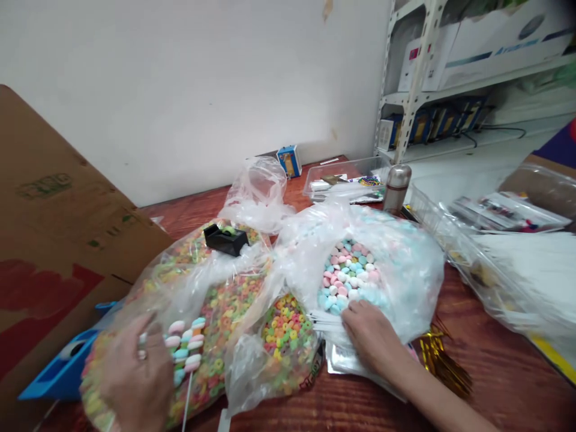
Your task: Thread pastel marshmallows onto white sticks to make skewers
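My left hand (139, 372) is curled with a small pale piece at its fingers, but blur keeps me from telling whether I grip a stick; my right hand (371, 336) lies low at the bag mouth, fingertips hidden, so I can't tell if it's closed on anything. At far left stands a cardboard box (49, 222), with a blue tray (58, 372) near its foot. Just right of my left hand, candy skewers (194, 344) threaded in pink, white and blue lie over a big bag of cereal rings (225, 339). A black tape dispenser (228, 241) sits on that bag's far part. In the middle, more colourful rings (288, 327) show through clear plastic. Farther right, white sticks (326, 322) lie beside my right fingers, just near of the loose pastel candies (346, 273) in their open bag. Gold tinsel (443, 363) lies right of my wrist. I judge the threading partly done: a few skewers are loaded, while plenty of candies and apparently bare sticks remain.
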`<move>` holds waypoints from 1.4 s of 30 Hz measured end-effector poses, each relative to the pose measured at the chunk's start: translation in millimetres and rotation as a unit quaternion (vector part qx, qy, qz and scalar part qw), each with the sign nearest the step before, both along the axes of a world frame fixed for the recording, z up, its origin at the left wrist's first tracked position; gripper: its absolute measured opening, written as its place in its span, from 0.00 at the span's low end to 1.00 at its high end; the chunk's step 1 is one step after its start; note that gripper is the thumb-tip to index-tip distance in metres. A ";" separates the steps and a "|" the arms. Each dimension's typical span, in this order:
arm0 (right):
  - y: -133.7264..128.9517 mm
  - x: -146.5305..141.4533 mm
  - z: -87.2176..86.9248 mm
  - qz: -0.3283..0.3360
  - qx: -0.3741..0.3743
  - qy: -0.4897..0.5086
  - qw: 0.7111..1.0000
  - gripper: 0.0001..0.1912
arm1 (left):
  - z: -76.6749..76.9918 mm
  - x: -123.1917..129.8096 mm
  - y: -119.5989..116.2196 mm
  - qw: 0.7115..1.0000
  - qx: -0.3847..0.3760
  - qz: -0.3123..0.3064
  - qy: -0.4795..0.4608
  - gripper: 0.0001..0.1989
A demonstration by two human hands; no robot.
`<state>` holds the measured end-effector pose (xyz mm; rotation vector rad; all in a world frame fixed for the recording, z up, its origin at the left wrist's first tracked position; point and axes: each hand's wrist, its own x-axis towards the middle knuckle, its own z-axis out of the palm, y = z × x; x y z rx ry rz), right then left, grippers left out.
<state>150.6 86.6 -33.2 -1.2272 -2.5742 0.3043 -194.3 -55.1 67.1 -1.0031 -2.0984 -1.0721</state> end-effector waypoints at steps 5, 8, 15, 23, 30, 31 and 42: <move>-2.2 -1.3 -14.0 0.000 -0.014 -0.005 1.000 0.10 | -26.4 107.9 30.8 0.973 -0.042 -0.228 -0.013 0.10; -3.7 3.3 -19.3 0.005 -0.027 -0.001 1.000 0.09 | -51.5 144.5 46.0 0.937 -0.090 -0.319 -0.106 0.09; -3.1 4.4 -27.9 0.026 -0.043 0.008 0.999 0.09 | -85.1 173.4 63.4 0.871 -0.190 -0.341 -0.298 0.10; -2.8 6.7 -28.7 0.044 -0.055 0.059 0.996 0.11 | -95.2 169.1 66.3 0.865 -0.192 -0.304 -0.349 0.13; -9.6 16.1 -33.6 0.016 -0.003 0.224 0.975 0.07 | -80.2 185.0 70.0 0.806 -0.135 -0.362 -0.449 0.11; -10.0 16.5 -32.1 0.028 0.016 0.232 0.972 0.06 | -77.8 188.2 71.1 0.794 -0.121 -0.361 -0.475 0.11; -14.2 22.5 -12.3 0.008 0.074 0.328 0.942 0.13 | -60.3 192.9 71.7 0.765 0.001 -0.353 -0.538 0.09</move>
